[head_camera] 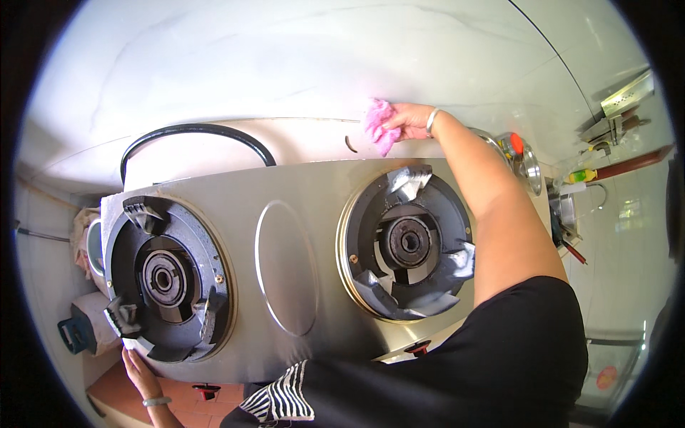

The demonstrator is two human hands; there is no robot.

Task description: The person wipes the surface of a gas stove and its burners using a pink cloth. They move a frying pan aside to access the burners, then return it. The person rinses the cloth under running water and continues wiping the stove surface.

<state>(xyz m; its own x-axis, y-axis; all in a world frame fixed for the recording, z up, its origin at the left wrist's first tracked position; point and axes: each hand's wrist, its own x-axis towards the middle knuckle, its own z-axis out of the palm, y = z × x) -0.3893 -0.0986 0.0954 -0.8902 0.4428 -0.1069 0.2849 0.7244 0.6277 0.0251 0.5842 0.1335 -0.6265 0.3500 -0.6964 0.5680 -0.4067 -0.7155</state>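
My right hand [413,121] grips a crumpled pink cloth [380,127] at the back ledge [313,140], behind the right burner. A silvery bangle circles that wrist, and the arm reaches across the right side of the stove. Below it lies a stainless-steel two-burner gas stove [289,257]. The right burner [409,243] and the left burner [165,278] each carry a dark pan support with raised lugs. At the stove's front left corner, my left hand [140,373] rests against the edge with its fingers extended. It holds nothing that I can see.
A black hose [198,128] arches behind the stove's left half. Lidded pots [530,168] and a red-capped jar [515,143] stand at the right. Red control knobs [206,391] project from the front. A whitish container with a teal handle [75,334] sits at the left.
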